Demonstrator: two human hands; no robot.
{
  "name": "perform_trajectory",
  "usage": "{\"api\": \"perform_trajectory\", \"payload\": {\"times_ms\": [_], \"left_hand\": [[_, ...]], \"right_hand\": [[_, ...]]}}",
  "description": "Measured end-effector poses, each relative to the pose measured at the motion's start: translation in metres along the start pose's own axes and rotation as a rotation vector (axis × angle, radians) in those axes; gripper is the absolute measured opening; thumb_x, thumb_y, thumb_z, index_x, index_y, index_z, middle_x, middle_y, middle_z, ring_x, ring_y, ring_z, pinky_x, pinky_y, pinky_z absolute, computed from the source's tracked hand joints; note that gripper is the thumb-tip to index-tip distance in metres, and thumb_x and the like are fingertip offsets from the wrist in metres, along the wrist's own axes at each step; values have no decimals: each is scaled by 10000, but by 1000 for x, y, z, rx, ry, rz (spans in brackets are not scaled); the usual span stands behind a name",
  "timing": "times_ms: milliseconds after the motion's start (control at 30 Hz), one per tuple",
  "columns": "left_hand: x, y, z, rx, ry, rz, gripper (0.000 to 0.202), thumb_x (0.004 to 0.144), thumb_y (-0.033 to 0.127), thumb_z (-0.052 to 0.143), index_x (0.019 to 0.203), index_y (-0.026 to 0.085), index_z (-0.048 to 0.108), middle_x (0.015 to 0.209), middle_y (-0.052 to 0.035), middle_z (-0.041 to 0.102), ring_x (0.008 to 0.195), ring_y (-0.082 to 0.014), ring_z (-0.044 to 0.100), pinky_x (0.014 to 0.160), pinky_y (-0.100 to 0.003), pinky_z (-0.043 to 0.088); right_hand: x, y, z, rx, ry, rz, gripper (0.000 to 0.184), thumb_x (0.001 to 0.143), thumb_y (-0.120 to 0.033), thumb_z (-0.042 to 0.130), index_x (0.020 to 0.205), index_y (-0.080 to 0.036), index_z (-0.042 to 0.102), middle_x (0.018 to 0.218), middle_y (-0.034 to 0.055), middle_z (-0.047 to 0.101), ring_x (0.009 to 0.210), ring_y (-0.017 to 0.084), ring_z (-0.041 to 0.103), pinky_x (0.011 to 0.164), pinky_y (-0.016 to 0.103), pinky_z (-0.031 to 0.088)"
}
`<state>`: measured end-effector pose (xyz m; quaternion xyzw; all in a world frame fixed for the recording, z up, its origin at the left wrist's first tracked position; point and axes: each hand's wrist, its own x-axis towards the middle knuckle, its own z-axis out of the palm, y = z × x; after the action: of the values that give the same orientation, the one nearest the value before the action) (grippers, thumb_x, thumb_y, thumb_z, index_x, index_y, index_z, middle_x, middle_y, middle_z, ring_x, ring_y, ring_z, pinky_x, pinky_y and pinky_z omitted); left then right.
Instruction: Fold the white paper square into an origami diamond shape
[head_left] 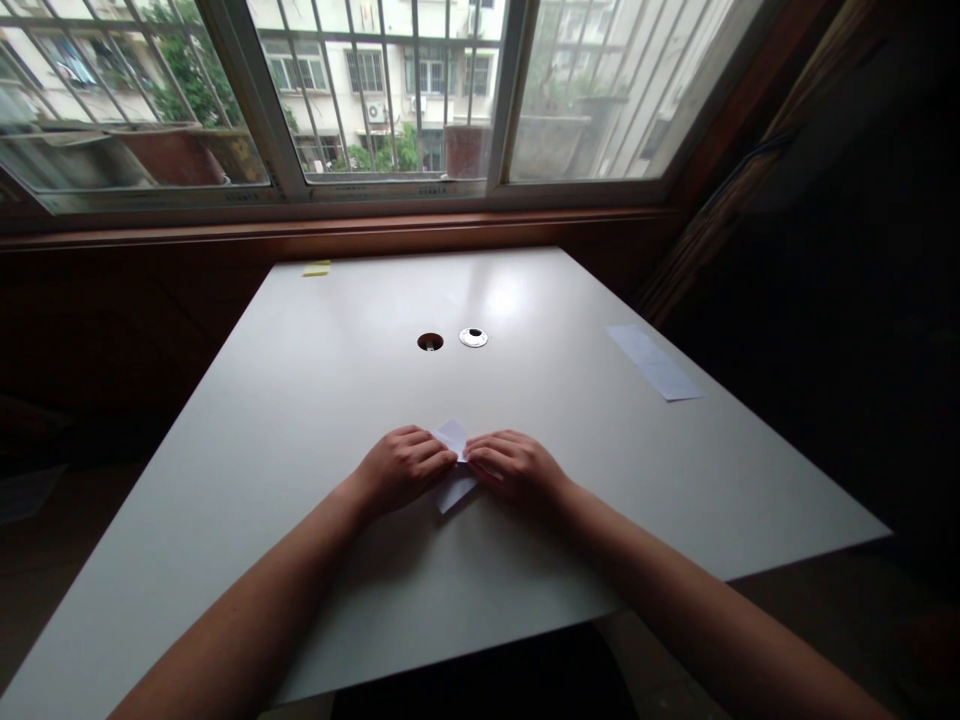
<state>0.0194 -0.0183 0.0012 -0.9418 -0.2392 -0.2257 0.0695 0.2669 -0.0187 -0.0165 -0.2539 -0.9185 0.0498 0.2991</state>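
Note:
A small piece of white paper (451, 436), folded in part, lies on the white table between my two hands. My left hand (409, 462) closes on its left side, fingers bent and fingertips pressed together at the paper's middle. From the other side my right hand (517, 468) pinches it, with the fingertips close to those of the left. One corner of the paper sticks out beyond the fingers, and another points toward me below them. The hands cover the paper's left and right parts.
The white table (337, 370) has an open round hole (430, 342) and a silver ring cover (473, 338) beyond my hands. A white paper sheet (654, 364) lies near the right edge. Yellow sticky notes (316, 268) sit at the far left, before a barred window (390, 100).

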Motion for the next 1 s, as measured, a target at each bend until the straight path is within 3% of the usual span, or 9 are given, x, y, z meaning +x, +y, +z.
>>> {"api": "perform_trajectory", "payload": {"times_ms": [467, 1000], "left_hand": [[-2, 3, -1, -26, 35, -40, 133, 962, 246, 512, 996, 208, 635, 884, -27, 719, 793, -155, 658, 729, -285, 494], [-12, -10, -5, -45, 55, -97, 140, 955, 237, 519, 1015, 214, 643, 904, -34, 727, 849, -155, 671, 769, -283, 507]], "right_hand": [[3, -6, -6, -46, 32, 28, 86, 907, -195, 582, 960, -217, 645, 984, 49, 740, 943, 201, 637, 811, 357, 467], [-11, 7, -17, -97, 41, 62, 94, 891, -180, 594, 916, -229, 669, 979, 40, 739, 923, 195, 641, 802, 343, 490]]}}
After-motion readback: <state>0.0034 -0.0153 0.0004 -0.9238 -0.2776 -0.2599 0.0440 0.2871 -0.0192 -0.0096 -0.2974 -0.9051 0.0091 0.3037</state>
